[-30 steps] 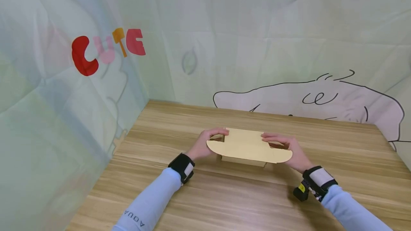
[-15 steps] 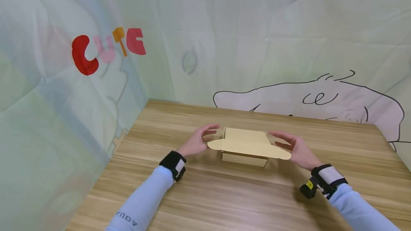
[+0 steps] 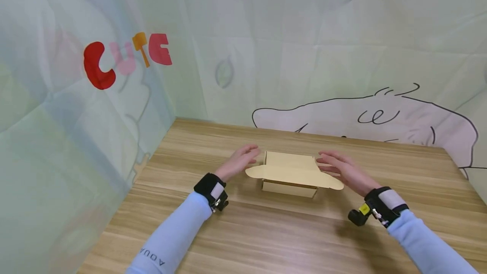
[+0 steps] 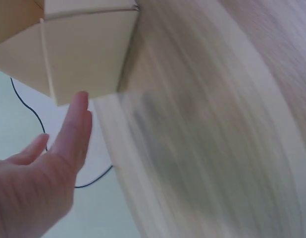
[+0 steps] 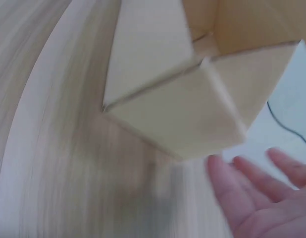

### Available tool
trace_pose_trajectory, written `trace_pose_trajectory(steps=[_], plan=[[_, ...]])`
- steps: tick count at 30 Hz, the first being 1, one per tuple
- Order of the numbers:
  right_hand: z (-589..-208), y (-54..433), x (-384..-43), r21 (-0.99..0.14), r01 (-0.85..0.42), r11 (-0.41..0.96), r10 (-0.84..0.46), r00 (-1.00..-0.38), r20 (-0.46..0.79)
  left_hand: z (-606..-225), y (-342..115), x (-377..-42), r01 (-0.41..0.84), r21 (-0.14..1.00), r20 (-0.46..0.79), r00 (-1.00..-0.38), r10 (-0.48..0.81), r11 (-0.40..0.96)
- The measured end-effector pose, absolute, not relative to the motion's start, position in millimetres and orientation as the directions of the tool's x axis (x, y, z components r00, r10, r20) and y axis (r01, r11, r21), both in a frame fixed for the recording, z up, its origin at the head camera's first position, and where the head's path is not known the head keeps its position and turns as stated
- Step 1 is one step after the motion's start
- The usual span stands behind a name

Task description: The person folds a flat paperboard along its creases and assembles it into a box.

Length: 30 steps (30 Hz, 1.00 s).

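Observation:
A small tan cardboard box (image 3: 289,188) sits on the wooden table. Its lid (image 3: 291,172) is partly raised, with a gap above the front wall and a rounded flap sticking out on each side. My left hand (image 3: 237,163) hovers just left of the box, fingers extended and holding nothing. On the opposite side, my right hand (image 3: 347,172) is held with loose fingers beside the lid. In the left wrist view the fingertips overlap the edge of the box's side wall (image 4: 86,57); contact cannot be told. The right wrist view shows fingertips near the other side wall (image 5: 173,116).
The wood-grain table (image 3: 274,236) extends around the box. A printed cloth (image 3: 228,33) hangs behind it and along the left, with coloured letters and a cartoon outline. Each wrist wears a black strap (image 3: 211,191) with a small camera.
Both hands have let go of the lid's rear corners and moved outward, then slightly forward. The lid's front edge now stands higher, exposing more of the front wall. The box stays in place.

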State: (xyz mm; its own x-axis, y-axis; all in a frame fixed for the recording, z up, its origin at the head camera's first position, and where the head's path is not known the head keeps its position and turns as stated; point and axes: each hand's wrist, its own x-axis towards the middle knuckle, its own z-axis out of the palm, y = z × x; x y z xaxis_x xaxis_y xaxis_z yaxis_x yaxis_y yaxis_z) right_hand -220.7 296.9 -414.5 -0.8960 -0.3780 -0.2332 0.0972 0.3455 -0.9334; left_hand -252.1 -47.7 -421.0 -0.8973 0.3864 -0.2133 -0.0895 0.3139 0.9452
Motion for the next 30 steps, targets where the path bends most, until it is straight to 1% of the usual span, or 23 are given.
trace_pose_trajectory(steps=[3,7,13,23,30], plan=[[-411,290,-221,-0.907,0.144,0.395,-0.392,-0.867,-0.309,-416,-43,-250,-0.084,0.925,-0.244,-0.878,0.412,0.37],[-412,285,-221,-0.887,0.144,0.439,-0.383,-0.863,-0.329,-415,-37,-249,-0.062,0.904,-0.261,-0.865,0.429,0.424],[-414,281,-221,-0.854,0.121,0.506,-0.351,-0.876,-0.331,-417,-32,-248,-0.065,0.886,-0.278,-0.867,0.414,0.459],[-416,280,-220,-0.862,0.111,0.495,-0.359,-0.877,-0.319,-423,-32,-246,-0.041,0.884,-0.261,-0.87,0.418,0.466],[-420,279,-219,-0.851,0.094,0.517,-0.343,-0.888,-0.307,-428,-31,-244,-0.037,0.872,-0.265,-0.875,0.406,0.489]])
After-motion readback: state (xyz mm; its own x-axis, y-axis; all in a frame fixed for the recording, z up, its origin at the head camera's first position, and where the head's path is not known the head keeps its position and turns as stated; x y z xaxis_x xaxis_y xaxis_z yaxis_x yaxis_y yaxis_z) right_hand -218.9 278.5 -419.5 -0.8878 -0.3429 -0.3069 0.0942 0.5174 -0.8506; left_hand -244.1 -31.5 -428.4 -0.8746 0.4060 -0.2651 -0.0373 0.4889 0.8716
